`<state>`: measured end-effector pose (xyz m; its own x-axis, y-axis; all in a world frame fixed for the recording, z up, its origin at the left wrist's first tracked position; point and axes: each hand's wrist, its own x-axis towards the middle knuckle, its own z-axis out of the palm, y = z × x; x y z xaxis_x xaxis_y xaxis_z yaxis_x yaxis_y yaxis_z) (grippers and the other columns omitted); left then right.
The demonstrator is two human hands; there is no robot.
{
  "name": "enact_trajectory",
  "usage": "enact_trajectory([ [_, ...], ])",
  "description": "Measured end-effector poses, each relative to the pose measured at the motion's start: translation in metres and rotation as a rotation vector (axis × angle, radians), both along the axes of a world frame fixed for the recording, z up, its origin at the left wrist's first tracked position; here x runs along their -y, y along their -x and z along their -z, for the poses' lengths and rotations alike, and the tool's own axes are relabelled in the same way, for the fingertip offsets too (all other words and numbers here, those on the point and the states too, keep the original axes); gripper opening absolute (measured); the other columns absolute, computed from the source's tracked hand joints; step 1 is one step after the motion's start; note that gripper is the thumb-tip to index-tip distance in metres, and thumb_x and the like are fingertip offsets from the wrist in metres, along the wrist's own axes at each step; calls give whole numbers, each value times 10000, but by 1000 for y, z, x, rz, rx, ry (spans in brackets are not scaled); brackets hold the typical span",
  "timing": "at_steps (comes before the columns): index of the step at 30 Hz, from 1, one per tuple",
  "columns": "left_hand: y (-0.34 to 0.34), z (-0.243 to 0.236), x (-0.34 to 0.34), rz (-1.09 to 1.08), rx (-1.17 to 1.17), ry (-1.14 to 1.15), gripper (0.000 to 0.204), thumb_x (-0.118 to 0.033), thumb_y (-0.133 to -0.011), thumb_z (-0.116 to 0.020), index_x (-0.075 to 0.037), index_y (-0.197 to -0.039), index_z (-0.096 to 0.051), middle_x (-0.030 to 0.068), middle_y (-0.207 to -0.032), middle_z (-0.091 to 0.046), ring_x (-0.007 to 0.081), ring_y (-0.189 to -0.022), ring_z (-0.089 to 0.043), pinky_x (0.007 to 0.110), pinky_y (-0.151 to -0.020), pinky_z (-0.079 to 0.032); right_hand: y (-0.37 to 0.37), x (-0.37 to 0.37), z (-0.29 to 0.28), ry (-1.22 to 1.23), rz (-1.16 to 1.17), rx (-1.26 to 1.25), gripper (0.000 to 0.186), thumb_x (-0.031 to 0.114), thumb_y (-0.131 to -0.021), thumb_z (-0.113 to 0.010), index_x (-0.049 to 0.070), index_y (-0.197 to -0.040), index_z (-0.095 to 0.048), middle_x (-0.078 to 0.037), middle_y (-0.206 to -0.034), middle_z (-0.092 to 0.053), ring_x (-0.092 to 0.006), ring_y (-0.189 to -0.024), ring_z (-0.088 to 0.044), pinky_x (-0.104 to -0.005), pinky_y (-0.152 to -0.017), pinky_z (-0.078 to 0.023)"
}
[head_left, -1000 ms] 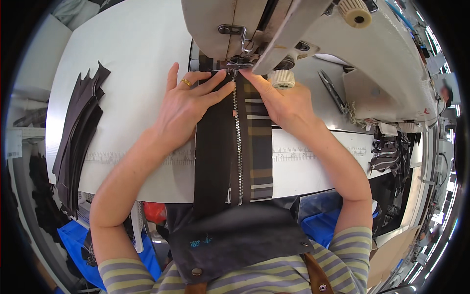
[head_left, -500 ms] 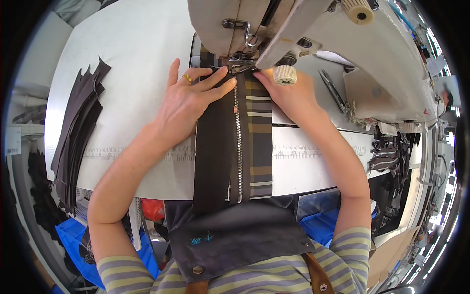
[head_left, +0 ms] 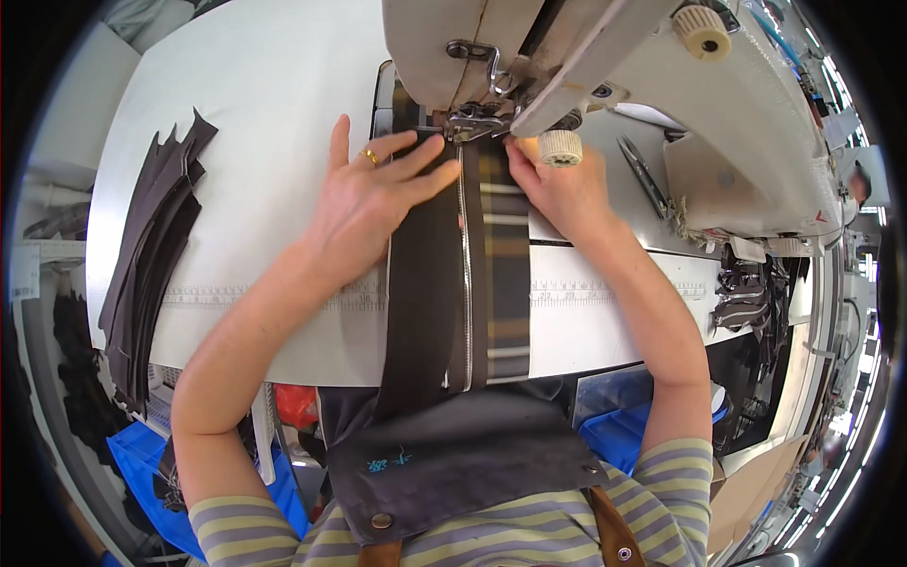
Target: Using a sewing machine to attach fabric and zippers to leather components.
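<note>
Under the presser foot of a white sewing machine lies a layered strip. It is made of dark brown fabric, a metal zipper and plaid cloth. My left hand rests on the dark fabric with its fingers spread, fingertips close to the zipper just before the foot. At the plaid cloth's right edge, beside the foot, my right hand has thumb and fingers closed on the cloth. Part of those fingers is hidden behind the machine's knob.
A stack of dark fabric pieces lies on the left of the white table. Metal thread snips lie right of my right hand. Several zippers sit at the right edge. Blue bins stand below the table.
The zipper and fabrics have slid away from me under the foot, and the plaid's stripes sit differently. Both hands have shifted slightly right; the machine head appears slightly further right.
</note>
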<state>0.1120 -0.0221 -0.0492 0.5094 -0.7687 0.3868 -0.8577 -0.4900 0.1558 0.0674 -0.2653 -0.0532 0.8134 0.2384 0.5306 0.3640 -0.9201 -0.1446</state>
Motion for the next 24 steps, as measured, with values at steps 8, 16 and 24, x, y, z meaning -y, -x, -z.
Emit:
enact_trajectory([
  [8, 1, -2, -3, -12, -80, 7, 463, -58, -825, -557, -207, -1254, -648, 46, -1352, -583, 296, -1211, -534, 652, -1110, -132, 36, -33, -5, 42, -158, -27, 412, 28, -705, -684, 84, -1113, -674, -2, -1230, -625, -213, -977, -577, -334, -808, -452],
  [16, -9, 2, 1, -24, -62, -3, 507, -46, -763, -626, -214, -1241, -644, 66, -1337, -588, 296, -1241, -521, 662, -1098, -188, 18, -22, 1, 45, -229, -29, 367, 73, -731, -684, 63, -1097, -666, -11, -1196, -626, -219, -926, -548, -357, -810, -451],
  [24, 43, -7, -36, 219, 81, -43, 456, -89, -764, -586, -144, -1211, -658, 57, -1226, -647, 243, -1133, -593, 622, -1127, -151, 93, -36, -15, -175, -331, -166, 348, 37, -735, -680, -8, -1080, -659, -142, -1146, -651, -319, -1096, -591, -431, -943, -478],
])
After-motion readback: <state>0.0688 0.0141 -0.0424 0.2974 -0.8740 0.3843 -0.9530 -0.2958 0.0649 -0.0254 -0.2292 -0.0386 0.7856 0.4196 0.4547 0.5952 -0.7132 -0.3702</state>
